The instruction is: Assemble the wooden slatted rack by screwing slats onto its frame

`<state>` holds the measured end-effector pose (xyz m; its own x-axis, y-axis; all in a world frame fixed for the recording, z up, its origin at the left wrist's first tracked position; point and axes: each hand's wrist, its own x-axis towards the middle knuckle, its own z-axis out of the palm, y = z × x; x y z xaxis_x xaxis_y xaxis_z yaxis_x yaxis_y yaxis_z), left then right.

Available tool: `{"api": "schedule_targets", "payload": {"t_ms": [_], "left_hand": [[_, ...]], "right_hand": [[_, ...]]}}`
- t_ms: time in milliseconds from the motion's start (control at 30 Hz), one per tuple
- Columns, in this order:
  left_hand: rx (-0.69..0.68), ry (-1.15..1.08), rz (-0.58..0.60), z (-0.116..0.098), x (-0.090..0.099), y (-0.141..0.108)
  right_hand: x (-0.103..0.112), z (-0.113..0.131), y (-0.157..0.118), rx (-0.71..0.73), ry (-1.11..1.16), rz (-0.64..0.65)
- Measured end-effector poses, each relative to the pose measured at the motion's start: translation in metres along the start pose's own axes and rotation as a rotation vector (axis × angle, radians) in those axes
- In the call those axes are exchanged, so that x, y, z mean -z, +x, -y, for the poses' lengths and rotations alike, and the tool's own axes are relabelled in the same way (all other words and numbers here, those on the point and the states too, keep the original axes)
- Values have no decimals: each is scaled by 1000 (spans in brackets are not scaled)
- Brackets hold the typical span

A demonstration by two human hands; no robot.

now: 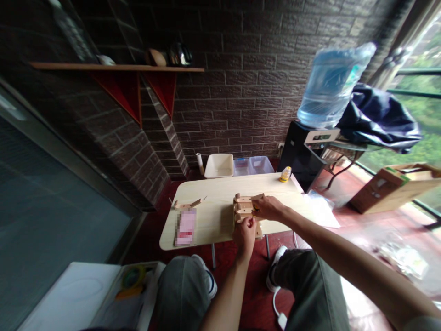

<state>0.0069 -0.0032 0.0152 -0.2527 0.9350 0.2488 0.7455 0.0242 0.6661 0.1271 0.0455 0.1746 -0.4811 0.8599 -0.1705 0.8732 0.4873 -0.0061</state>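
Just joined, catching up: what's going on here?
A person is working bare-handed on a cluster of wooden pieces at the table's near edge. The left hand is at its near side, the right hand at its right; their exact grip is too small to tell. Another wooden piece lies apart on the left, beyond a blurred-out pink item.

On our pale table (215, 209) we have a wooden assembly (244, 199) right of centre, a smaller wooden piece (186, 205) at left, a pixelated pink item (187, 225), perhaps a packet, just nearer us, and a yellow bottle (285, 174) far right.
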Motion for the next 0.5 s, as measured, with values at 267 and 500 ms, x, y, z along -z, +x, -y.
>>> {"api": "schedule_targets", "payload": {"t_ms": [267, 500], "left_hand": [[-7, -4, -13, 0, -1, 0], [-28, 12, -27, 1, -2, -1]], "right_hand": [[1, -3, -4, 48, 34, -23], [0, 0, 0, -4, -6, -7]]}}
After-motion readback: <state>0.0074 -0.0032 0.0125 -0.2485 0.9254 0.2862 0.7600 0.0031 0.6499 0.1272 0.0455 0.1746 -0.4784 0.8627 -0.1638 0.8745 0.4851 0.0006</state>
